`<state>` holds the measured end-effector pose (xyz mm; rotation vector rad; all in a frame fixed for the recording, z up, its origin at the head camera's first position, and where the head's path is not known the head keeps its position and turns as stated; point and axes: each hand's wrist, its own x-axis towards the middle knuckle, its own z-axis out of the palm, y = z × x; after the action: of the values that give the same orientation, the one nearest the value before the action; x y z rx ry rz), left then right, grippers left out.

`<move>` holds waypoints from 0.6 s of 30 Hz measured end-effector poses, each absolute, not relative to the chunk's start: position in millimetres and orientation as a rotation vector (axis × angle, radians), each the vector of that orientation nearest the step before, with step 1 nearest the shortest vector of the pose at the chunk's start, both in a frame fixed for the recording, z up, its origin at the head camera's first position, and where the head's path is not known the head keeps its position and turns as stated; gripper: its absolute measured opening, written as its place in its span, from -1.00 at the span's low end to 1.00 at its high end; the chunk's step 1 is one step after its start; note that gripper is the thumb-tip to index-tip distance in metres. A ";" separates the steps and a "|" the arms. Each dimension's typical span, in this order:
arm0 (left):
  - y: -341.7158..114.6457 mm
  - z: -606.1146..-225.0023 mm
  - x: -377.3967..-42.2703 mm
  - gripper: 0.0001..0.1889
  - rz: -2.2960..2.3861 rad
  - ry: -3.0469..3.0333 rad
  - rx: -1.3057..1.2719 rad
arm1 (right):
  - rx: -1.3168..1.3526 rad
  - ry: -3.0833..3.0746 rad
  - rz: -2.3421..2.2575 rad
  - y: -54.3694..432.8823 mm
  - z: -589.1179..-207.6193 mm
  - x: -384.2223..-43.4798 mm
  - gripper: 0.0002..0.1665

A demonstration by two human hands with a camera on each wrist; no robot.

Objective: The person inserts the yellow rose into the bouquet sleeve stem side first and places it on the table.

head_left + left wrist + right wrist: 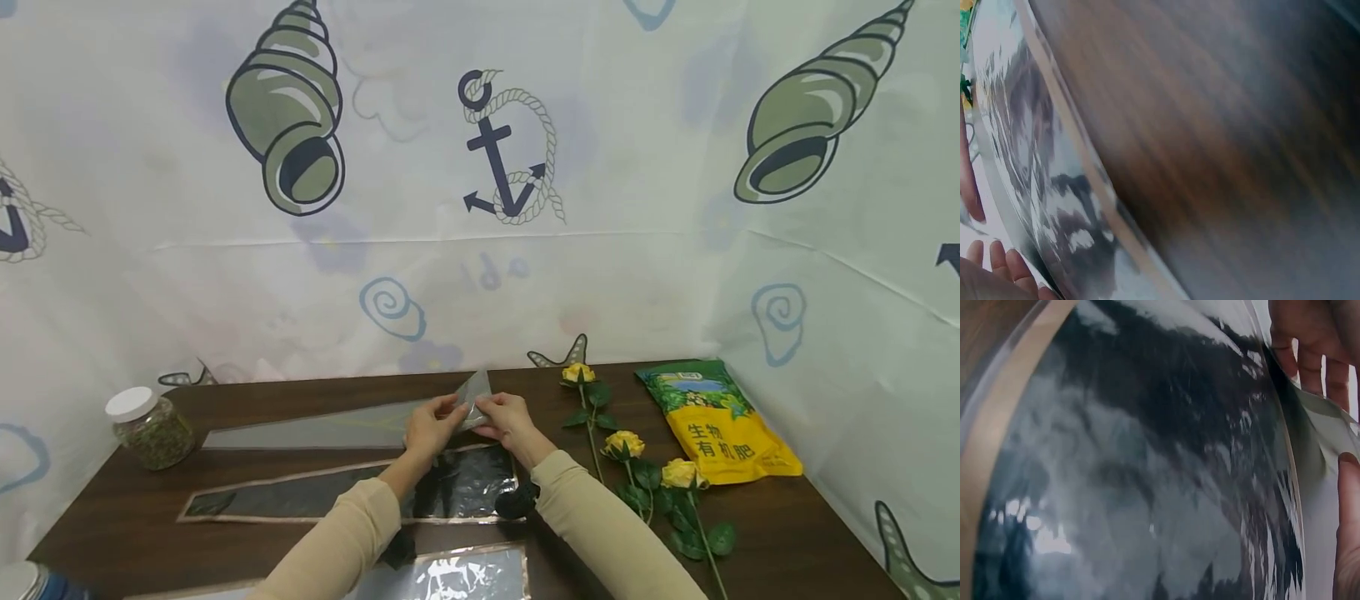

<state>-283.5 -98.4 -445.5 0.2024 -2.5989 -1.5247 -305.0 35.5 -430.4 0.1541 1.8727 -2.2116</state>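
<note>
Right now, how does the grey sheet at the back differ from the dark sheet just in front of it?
Surface: the grey sheet looks pale and dull; the dark sheet is shiny, with reflections.
Edge: the dark sheet has a pale border; the grey sheet shows none.
Pose: the grey sheet's right end is raised, pinched by the left hand and right hand; the dark sheet lies on the table.
Both are long strips.

Strip (307, 430), grey; sleeves (600, 517), cream; roses (624, 444), yellow; bag (720, 427), green and yellow; jar lid (132, 403), white; table (105, 521), dark brown, wood-grained; backdrop (637, 200), white, with olive shells (288, 104), navy anchors (495, 158).
</note>
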 end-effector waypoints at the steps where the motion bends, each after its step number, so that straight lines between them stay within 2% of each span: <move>1: -96.9 -445.8 -283.8 -0.59 -1.518 -2.592 0.214 | 0.156 1.857 -2.229 35.0 -431.4 -305.5 -0.81; 9: -91.6 -449.0 -286.1 -0.71 -1.538 -2.500 0.283 | 0.175 1.819 -2.284 32.7 -444.4 -312.4 -0.78; 15: -89.2 -446.4 -286.4 -0.77 -1.633 -2.386 0.232 | 0.224 1.768 -2.305 37.6 -443.8 -312.4 -0.70; 18: -88.9 -445.5 -286.7 -0.77 -1.651 -2.362 0.213 | 0.249 1.762 -2.308 42.5 -442.7 -311.5 -0.75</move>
<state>-286.7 -88.9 -445.5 0.2128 -2.3622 -1.6510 -311.5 42.5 -442.7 0.2492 1.7622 -2.3081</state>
